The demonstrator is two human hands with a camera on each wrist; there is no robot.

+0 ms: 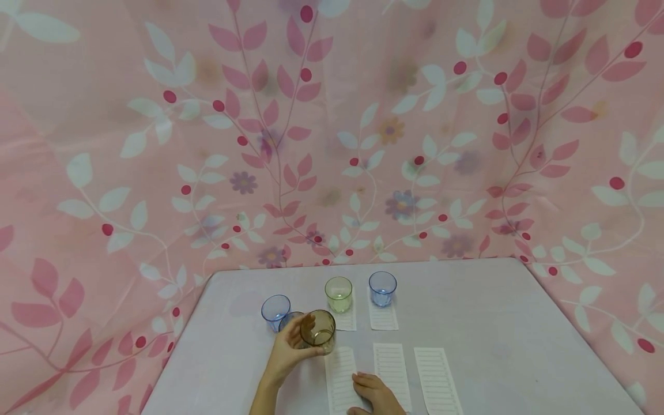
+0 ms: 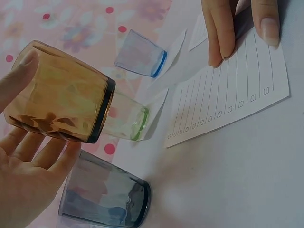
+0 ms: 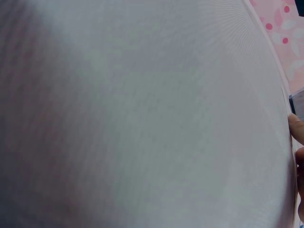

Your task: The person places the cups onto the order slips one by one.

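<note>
My left hand (image 1: 288,353) grips a clear amber-brown glass (image 1: 319,332) by its side, thumb on one side and fingers on the other. In the left wrist view the amber glass (image 2: 61,90) is held in the air, tilted in that picture. My right hand (image 1: 377,395) rests at the edge of a lined paper strip (image 1: 340,374), its fingers fairly straight. The left wrist view shows these fingers touching the strip (image 2: 223,102), which has small checkboxes. Behind my left hand stands a blue glass (image 1: 290,320), partly hidden. In the right wrist view only fingertips (image 3: 297,130) appear at the edge.
Another blue glass (image 1: 276,311) stands at the left. Farther back, a green glass (image 1: 339,295) and a blue glass (image 1: 383,289) each stand on a paper strip. Two more strips, one (image 1: 392,374) beside another (image 1: 437,380), lie to the right on the white table (image 1: 498,323).
</note>
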